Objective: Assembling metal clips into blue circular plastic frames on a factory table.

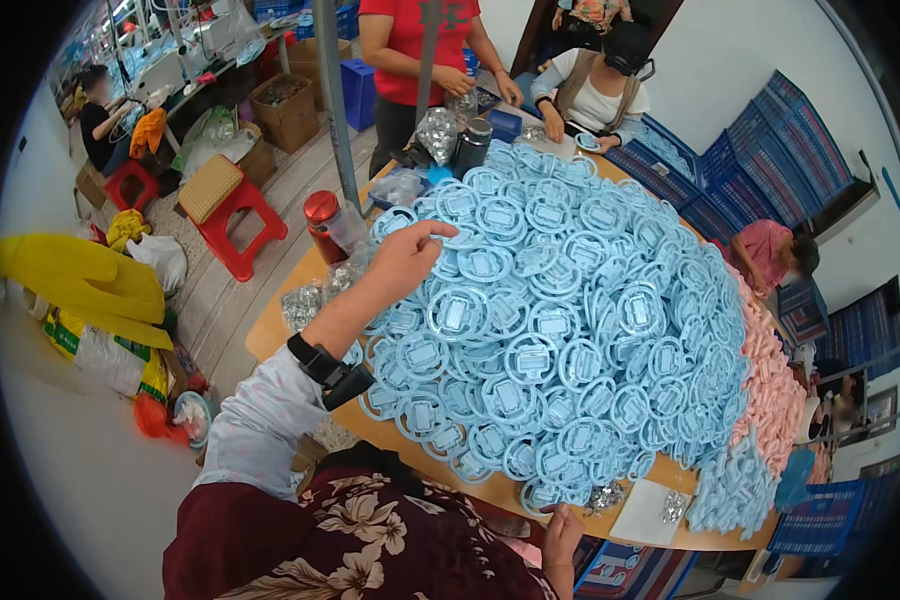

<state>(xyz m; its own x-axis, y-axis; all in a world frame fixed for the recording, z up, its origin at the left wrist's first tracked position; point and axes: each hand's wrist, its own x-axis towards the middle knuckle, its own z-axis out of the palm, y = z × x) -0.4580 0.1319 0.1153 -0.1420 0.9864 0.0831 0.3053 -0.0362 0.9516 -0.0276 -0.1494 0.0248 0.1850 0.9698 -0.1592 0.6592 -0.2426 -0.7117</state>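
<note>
A large heap of light-blue plastic ring-shaped parts (555,320) covers most of the wooden table in front of me. My left hand (410,258) reaches over the heap's left side, index finger stretched out above the parts, holding nothing that I can see. Down at the table's near edge is my right hand (562,535). Its thumb and fingers close on the lower rim of one light-blue ring part (543,496) at the heap's front; the fingertips are partly hidden.
Small metal pieces (605,497) and a white sheet (648,515) lie by the near edge. Pink parts (770,390) are heaped at right. A red flask (322,225), a dark flask (473,145) and a metal post (338,110) stand left. Co-workers are across the table.
</note>
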